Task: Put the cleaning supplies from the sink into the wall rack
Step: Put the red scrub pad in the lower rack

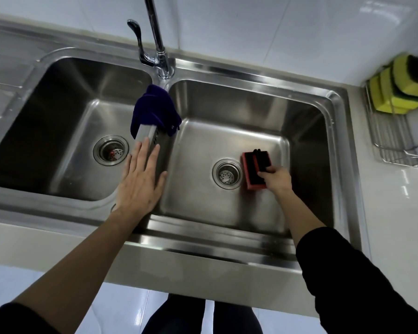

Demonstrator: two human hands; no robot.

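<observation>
A red and black scrub brush (253,168) lies on the floor of the right sink basin (227,213), beside its drain (226,174). My right hand (276,179) is closed on the brush's black handle. My left hand (140,182) rests flat, fingers spread, on the divider between the two basins. A dark purple cloth (155,108) is draped over the divider just beyond my left fingertips. The wire wall rack (393,143) hangs at the right and holds yellow and green sponges (396,92).
The chrome faucet (158,44) rises behind the divider, with its lever to the left. The left basin (58,131) holds only its drain strainer. White counter lies between the sink's right rim and the rack.
</observation>
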